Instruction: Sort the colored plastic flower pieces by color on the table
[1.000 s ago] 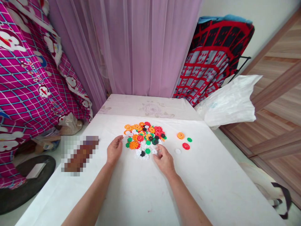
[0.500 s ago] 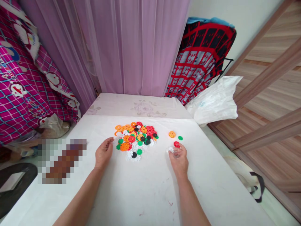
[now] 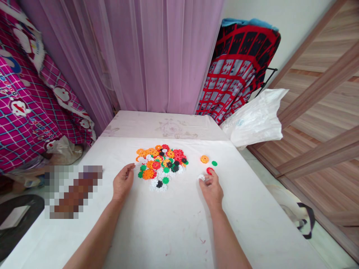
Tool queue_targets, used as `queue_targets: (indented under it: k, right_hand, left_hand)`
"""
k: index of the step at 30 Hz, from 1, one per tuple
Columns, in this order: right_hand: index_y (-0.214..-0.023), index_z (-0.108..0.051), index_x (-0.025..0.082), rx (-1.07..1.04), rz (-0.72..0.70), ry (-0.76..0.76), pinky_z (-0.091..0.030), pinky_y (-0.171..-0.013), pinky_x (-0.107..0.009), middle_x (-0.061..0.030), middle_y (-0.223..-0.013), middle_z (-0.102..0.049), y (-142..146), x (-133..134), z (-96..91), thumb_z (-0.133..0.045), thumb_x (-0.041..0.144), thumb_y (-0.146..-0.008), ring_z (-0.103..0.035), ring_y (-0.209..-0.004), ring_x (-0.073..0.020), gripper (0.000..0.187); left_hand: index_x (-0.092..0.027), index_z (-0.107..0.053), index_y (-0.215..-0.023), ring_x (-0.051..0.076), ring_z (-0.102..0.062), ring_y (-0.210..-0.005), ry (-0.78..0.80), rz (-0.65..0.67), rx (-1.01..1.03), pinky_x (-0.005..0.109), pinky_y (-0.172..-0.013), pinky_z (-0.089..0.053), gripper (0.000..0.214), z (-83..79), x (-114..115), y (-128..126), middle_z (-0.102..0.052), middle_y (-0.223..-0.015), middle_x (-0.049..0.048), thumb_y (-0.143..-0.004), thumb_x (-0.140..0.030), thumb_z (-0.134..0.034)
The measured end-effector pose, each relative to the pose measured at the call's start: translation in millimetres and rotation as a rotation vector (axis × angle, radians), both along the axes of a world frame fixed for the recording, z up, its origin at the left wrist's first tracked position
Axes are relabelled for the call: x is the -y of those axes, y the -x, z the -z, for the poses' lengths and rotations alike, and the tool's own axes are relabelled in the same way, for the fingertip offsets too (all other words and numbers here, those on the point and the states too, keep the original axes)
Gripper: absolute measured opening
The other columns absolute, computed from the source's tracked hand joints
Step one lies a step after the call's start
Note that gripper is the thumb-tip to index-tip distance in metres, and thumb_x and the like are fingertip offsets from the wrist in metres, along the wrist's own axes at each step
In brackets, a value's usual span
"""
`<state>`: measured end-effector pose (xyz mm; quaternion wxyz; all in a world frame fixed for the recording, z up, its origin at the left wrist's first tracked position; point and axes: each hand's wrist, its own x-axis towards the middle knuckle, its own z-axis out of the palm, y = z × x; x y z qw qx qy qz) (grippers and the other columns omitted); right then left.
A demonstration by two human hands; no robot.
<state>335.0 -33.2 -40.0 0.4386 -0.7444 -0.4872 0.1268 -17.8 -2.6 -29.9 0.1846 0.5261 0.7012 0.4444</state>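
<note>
A pile of small flower-shaped plastic discs (image 3: 161, 164) in orange, red, green, white and black lies in the middle of the white table (image 3: 174, 224). To its right lie four loose discs: an orange disc (image 3: 204, 159), a green disc (image 3: 214, 163), a red disc (image 3: 209, 170) and a white disc (image 3: 201, 177). My right hand (image 3: 212, 188) rests with its fingers curled and pinched at the white and red discs. My left hand (image 3: 122, 182) lies on the table just left of the pile, fingers loosely curled, holding nothing.
A white plastic bag (image 3: 256, 119) sits off the table's right far corner. Purple curtains (image 3: 157, 56) hang behind. A red-black patterned cloth (image 3: 241, 71) stands back right, pink patterned bedding (image 3: 30, 101) at left. A blurred patch (image 3: 73, 190) lies on the table's left edge.
My right hand left the pile and moved right to the loose discs, now pinching at the white one. My left hand stayed beside the pile.
</note>
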Motion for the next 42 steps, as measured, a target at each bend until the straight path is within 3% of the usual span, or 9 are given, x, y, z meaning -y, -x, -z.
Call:
queue_targets:
  k: [16, 19, 22, 24, 27, 32, 36, 42]
  right_hand:
    - [-0.129, -0.048, 0.021, 0.020, -0.009, 0.036, -0.045, -0.072, -0.033, -0.0022, -0.097, -0.069, 2, 1, -1.6, -0.058, 0.043, -0.071, -0.058, -0.070, -0.0162, 0.063]
    - [-0.126, -0.052, 0.019, 0.038, 0.002, -0.031, -0.046, -0.072, -0.033, -0.0031, -0.096, -0.068, 1, 1, -0.1, -0.057, 0.044, -0.072, -0.057, -0.068, -0.0158, 0.059]
    - [-0.110, -0.060, 0.018, 0.089, 0.011, -0.163, -0.047, -0.070, -0.031, -0.0026, -0.085, -0.066, 6, 3, 1.3, -0.052, 0.043, -0.077, -0.056, -0.065, -0.0151, 0.042]
    - [-0.092, -0.063, 0.019, 0.139, -0.054, -0.212, -0.046, -0.067, -0.028, -0.0011, -0.077, -0.064, 17, 6, 1.0, -0.048, 0.039, -0.080, -0.055, -0.062, -0.0138, 0.027]
    - [-0.075, -0.060, 0.022, 0.217, -0.270, -0.187, -0.043, -0.064, -0.023, 0.0009, -0.070, -0.061, 43, 14, -2.2, -0.046, 0.029, -0.081, -0.053, -0.060, -0.0117, 0.016]
    - [-0.078, -0.062, 0.023, 0.294, -0.560, -0.123, -0.043, -0.069, -0.021, 0.0003, -0.075, -0.063, 85, 23, -10.8, -0.049, 0.017, -0.080, -0.057, -0.070, -0.0121, 0.014]
    - [-0.087, -0.063, 0.023, 0.262, -0.630, -0.093, -0.046, -0.074, -0.022, -0.0003, -0.085, -0.066, 101, 23, -14.2, -0.055, 0.020, -0.079, -0.059, -0.079, -0.0135, 0.012]
    - [-0.092, -0.064, 0.023, 0.335, -0.624, -0.099, -0.047, -0.083, -0.028, -0.0018, -0.092, -0.067, 114, 19, -13.2, -0.062, 0.023, -0.074, -0.061, -0.089, -0.0171, 0.018]
  left_hand:
    - [-0.024, -0.065, -0.103, 0.020, -0.068, -0.091, 0.005, 0.000, 0.010, 0.034, -0.087, -0.053, 0.032, -3.8, 1, -2, -0.074, -0.103, 0.0031, -0.079, -0.032, -0.046]
    - [-0.025, -0.066, -0.102, 0.020, -0.068, -0.093, -0.010, 0.004, 0.012, 0.033, -0.088, -0.053, 0.031, -4.3, 1, -3, -0.074, -0.102, 0.0025, -0.079, -0.031, -0.046]
    - [-0.025, -0.066, -0.102, 0.020, -0.068, -0.093, -0.016, 0.006, 0.002, 0.033, -0.088, -0.052, 0.031, -4.6, 1, -3, -0.074, -0.101, 0.0020, -0.079, -0.031, -0.046]
    - [-0.025, -0.066, -0.102, 0.019, -0.069, -0.090, -0.015, 0.003, 0.000, 0.033, -0.086, -0.053, 0.032, -4.7, 1, -3, -0.075, -0.100, 0.0019, -0.079, -0.032, -0.046]
    - [-0.025, -0.066, -0.102, 0.019, -0.069, -0.088, 0.000, -0.009, 0.005, 0.034, -0.086, -0.053, 0.031, -5.1, 0, -3, -0.075, -0.100, 0.0023, -0.079, -0.032, -0.046]
    - [-0.025, -0.066, -0.102, 0.020, -0.068, -0.092, 0.025, 0.000, 0.019, 0.035, -0.089, -0.051, 0.031, -5.3, 0, -4, -0.074, -0.102, 0.0030, -0.079, -0.033, -0.046]
    - [-0.025, -0.066, -0.102, 0.020, -0.068, -0.091, 0.030, 0.002, 0.020, 0.035, -0.089, -0.051, 0.031, -3.3, 0, -3, -0.074, -0.102, 0.0031, -0.080, -0.032, -0.045]
    - [-0.025, -0.066, -0.104, 0.019, -0.067, -0.087, 0.018, 0.008, -0.013, 0.033, -0.084, -0.052, 0.032, 0.8, 0, -2, -0.074, -0.101, 0.0024, -0.081, -0.032, -0.045]
